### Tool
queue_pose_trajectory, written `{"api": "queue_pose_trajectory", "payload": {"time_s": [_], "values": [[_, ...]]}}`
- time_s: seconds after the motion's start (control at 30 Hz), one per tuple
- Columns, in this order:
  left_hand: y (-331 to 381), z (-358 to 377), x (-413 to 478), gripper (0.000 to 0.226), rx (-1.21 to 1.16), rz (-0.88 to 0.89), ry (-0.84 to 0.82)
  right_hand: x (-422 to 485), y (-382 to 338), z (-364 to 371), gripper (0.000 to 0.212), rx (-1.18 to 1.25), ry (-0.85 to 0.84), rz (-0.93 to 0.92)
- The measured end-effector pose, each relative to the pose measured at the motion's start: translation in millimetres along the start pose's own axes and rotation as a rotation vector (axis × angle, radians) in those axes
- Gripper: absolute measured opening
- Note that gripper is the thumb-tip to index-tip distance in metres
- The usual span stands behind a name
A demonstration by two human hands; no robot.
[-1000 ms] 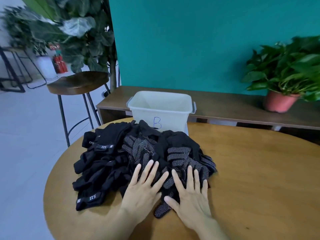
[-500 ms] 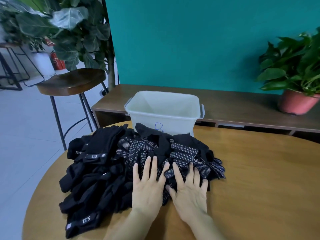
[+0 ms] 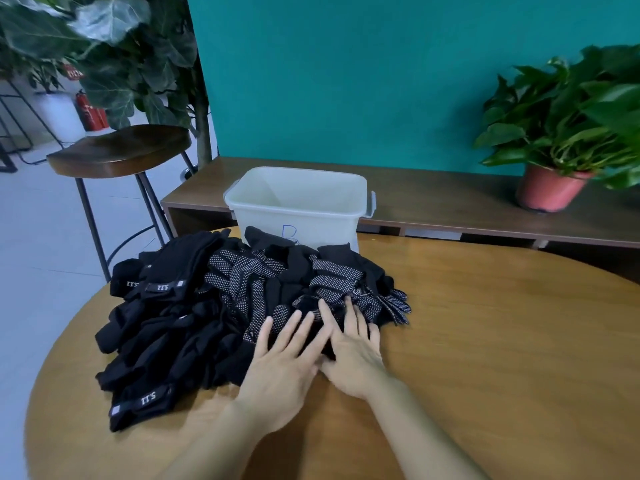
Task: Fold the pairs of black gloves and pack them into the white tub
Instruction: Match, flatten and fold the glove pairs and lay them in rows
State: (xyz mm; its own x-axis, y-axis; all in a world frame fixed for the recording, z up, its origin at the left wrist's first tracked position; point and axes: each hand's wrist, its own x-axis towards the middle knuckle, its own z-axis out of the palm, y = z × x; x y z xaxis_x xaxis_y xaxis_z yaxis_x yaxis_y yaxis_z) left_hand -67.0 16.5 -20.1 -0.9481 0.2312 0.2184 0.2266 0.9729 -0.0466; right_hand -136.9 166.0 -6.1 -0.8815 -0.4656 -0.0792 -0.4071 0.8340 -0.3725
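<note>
A heap of black gloves (image 3: pixel 194 327) covers the left half of the round wooden worktop (image 3: pixel 502 341), running from near its left edge back to its far edge. The gloves on the left side of the heap show plain black backs with small white-printed cuff tabs. Those in the middle and on the right lie palm up, with white grip dots.

The white tub (image 3: pixel 311 216) stands at the far edge of the worktop, just behind the heap. A black cuff hides part of the blue letter B (image 3: pixel 290 233) on its front wall, and its base is hidden by the gloves. No gloves show in the part of its inside that is visible.

Both of the person's hands lie palm down on the near right part of the heap. The left hand (image 3: pixel 284 368) has its fingers straight and fanned apart over a dotted glove. The right hand (image 3: pixel 353 355) lies just beside it, fingers straight and closer together, its thumb against the left hand. Neither hand pinches anything.

Off the worktop, a wooden stool (image 3: pixel 121 152) stands to the left, and a potted plant (image 3: pixel 568 126) sits on a low wooden shelf (image 3: pixel 450 195) before a teal wall (image 3: pixel 346 81).
</note>
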Motion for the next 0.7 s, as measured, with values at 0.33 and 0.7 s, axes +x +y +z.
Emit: {"api": "queue_pose_trajectory", "payload": {"time_s": [0.33,0.7], "values": [[-15.0,17.4,7.8,0.100,0.207,-0.011,0.116,-21.3,65.7,-13.5,0.093,-0.028,0.113,0.046],[-17.8,17.1,10.2,0.071,0.276,-0.105,0.185,-4.1,41.6,-5.5,0.074,-0.174,-0.038,-0.033]]}}
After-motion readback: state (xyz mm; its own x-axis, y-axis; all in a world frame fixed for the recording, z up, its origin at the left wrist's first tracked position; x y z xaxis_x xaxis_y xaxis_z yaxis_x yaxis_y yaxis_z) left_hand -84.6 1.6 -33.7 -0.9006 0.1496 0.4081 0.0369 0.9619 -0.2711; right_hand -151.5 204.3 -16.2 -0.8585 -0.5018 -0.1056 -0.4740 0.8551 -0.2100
